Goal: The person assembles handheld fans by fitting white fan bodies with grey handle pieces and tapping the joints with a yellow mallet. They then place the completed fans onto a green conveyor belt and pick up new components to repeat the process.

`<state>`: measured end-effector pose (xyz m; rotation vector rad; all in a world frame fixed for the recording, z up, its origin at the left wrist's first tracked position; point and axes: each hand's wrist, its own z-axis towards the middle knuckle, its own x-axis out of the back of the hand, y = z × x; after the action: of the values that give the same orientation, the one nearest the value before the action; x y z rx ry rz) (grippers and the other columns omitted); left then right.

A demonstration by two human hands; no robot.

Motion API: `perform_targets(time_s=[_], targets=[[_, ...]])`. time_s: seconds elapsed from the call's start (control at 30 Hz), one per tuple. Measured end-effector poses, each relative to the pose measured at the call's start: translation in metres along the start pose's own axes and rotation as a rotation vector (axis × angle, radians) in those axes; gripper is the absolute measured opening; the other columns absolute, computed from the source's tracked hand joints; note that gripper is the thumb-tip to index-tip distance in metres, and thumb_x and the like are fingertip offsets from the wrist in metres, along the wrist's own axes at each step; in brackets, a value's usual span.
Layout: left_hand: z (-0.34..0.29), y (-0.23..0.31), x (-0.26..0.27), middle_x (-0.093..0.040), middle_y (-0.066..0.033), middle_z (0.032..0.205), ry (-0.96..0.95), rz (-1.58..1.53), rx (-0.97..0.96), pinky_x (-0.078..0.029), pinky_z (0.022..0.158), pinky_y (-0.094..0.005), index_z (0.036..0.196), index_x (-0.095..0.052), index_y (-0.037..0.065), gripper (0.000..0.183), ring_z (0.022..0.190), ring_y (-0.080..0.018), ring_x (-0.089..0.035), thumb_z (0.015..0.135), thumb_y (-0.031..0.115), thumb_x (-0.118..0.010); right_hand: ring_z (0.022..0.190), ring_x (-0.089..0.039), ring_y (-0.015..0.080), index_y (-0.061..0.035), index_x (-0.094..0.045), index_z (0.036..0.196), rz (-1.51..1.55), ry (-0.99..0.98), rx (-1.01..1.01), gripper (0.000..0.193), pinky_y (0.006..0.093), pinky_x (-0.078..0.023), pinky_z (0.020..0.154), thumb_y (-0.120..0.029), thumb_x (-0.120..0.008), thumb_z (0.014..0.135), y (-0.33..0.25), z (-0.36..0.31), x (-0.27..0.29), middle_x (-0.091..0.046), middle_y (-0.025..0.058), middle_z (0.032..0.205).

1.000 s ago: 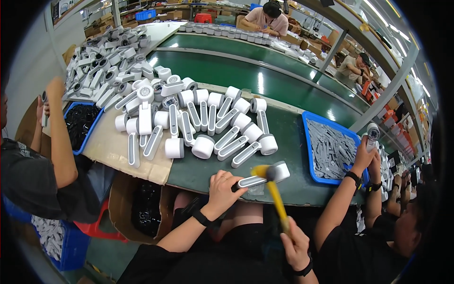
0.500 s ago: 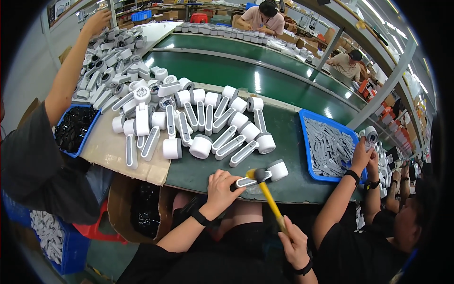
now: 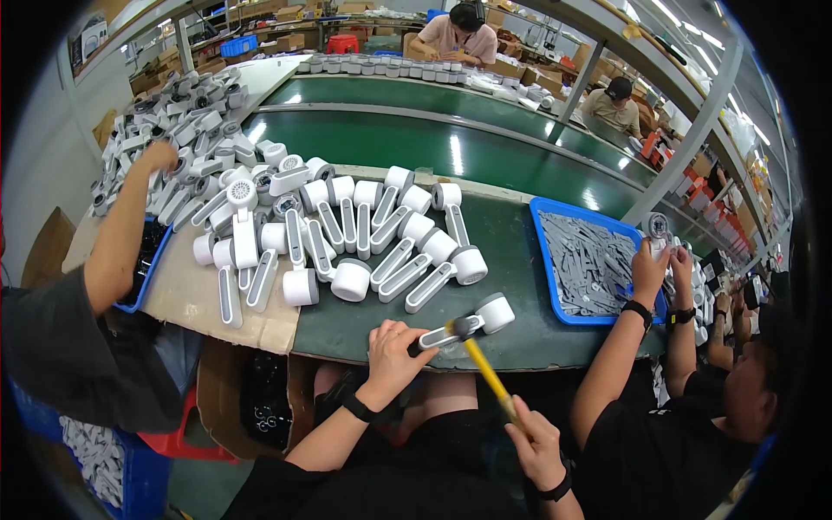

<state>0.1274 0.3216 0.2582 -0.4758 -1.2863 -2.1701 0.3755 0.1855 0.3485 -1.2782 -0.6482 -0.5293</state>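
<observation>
A white handheld device with a round head and a grey-inlaid handle lies at the near edge of the green worktop. My left hand grips the handle's end between thumb and fingers. In my right hand is a hammer with a yellow handle, my fingers wrapped round its lower end. Its dark head is at the device's handle, close to the round head; whether they touch I cannot tell. Several similar devices lie in rows just beyond.
A blue tray of grey strips stands at right, near a co-worker's hands holding a round-headed part. At left, another co-worker's arm reaches over a heap of devices. Cardboard covers the left worktop. Beyond runs a green conveyor.
The left co-worker's hand has come down from the far end of the heap onto its nearer part. My hammer head has shifted slightly; my left hand still grips the device. The view has shifted slightly.
</observation>
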Motion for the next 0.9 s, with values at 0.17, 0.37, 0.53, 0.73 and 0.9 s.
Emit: perform_targets(time_s=[0.17, 0.37, 0.53, 0.73, 0.9], targets=[[0.002, 0.001, -0.004, -0.058, 0.0003, 0.078, 0.038, -0.005, -0.021, -0.037, 0.079, -0.0367, 0.09, -0.074, 0.014, 0.024, 0.087, -0.0222, -0.055, 0.069, 0.025, -0.083, 0.064, -0.049, 0.0165, 0.0017, -0.053, 0.135, -0.033, 0.041, -0.12, 0.052, 0.0268, -0.041, 0.061, 0.005, -0.064, 0.084, 0.009, 0.003, 0.004, -0.052, 0.0092, 0.076], [0.001, 0.002, 0.0, -0.059, -0.0001, 0.081, 0.011, 0.018, -0.016, -0.038, 0.081, -0.0375, 0.091, -0.074, 0.014, 0.025, 0.089, -0.0224, -0.055, 0.071, 0.026, -0.081, 0.067, -0.052, 0.0159, 0.0013, -0.052, 0.137, 0.094, 0.195, 0.026, 0.052, 0.0263, -0.043, 0.065, 0.004, -0.063, 0.086, 0.01, 0.003, 0.002, -0.054, 0.0104, 0.079], [0.002, 0.003, -0.001, -0.062, -0.0005, 0.083, 0.004, 0.012, -0.008, -0.038, 0.081, -0.036, 0.09, -0.073, 0.013, 0.025, 0.09, -0.0223, -0.057, 0.069, 0.023, -0.082, 0.077, -0.058, 0.0158, 0.0028, -0.051, 0.137, 0.058, 0.184, -0.044, 0.053, 0.025, -0.046, 0.071, 0.005, -0.062, 0.086, 0.016, 0.0, 0.003, -0.063, 0.012, 0.091], [0.002, 0.003, 0.002, -0.066, -0.0047, 0.091, -0.024, 0.012, -0.093, -0.043, 0.077, -0.0367, 0.107, -0.07, 0.013, 0.034, 0.087, -0.0228, -0.061, 0.075, 0.024, -0.079, 0.064, -0.052, 0.0113, 0.0011, -0.051, 0.138, 0.028, 0.11, -0.05, 0.052, 0.0236, -0.043, 0.061, 0.003, -0.062, 0.087, 0.04, -0.001, -0.003, -0.057, 0.0054, 0.078], [0.006, 0.017, 0.022, -0.056, -0.0013, 0.082, -0.409, -1.058, 0.572, -0.034, 0.05, -0.0237, 0.137, -0.049, 0.011, 0.043, 0.06, -0.0101, -0.046, 0.098, 0.028, -0.057, 0.053, -0.045, 0.0023, -0.0029, -0.049, 0.143, 0.454, 0.177, -0.25, 0.055, 0.0171, -0.035, 0.049, 0.003, -0.059, 0.09, 0.033, -0.013, -0.004, -0.056, -0.0031, 0.073]])
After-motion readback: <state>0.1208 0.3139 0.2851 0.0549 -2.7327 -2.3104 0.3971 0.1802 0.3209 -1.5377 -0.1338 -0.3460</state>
